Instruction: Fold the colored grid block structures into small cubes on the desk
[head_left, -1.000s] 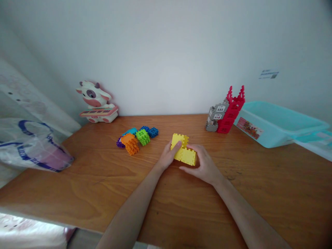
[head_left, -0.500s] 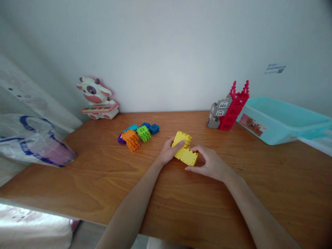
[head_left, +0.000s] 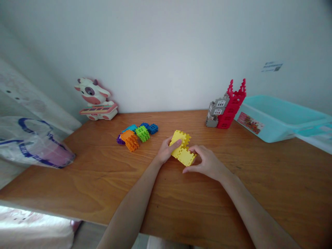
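A yellow interlocking-block piece [head_left: 186, 157] with toothed edges, made of joined cubes in an L-like shape, is held tilted above the wooden table. My left hand [head_left: 165, 151] is closed round its left side, the thumb lying across the top face. From the right, my right hand [head_left: 209, 164] curls about the lower right end. Its index finger touches the upper edge there, and the thumb reaches below the near edge. The undersides of the piece and some fingertips are hidden.
Orange [head_left: 130, 140], lime green [head_left: 142, 134], blue and purple toothed blocks cluster left of my hands. A grey-and-red castle piece [head_left: 225, 109] stands at the back right beside a turquoise bin [head_left: 280, 129]. A cow keyboard toy [head_left: 97, 100] and a clear plastic bag [head_left: 38, 145] are leftward.
The view has shifted slightly. Both hands keep their places on the yellow piece, with the right thumb a little farther from its near edge.
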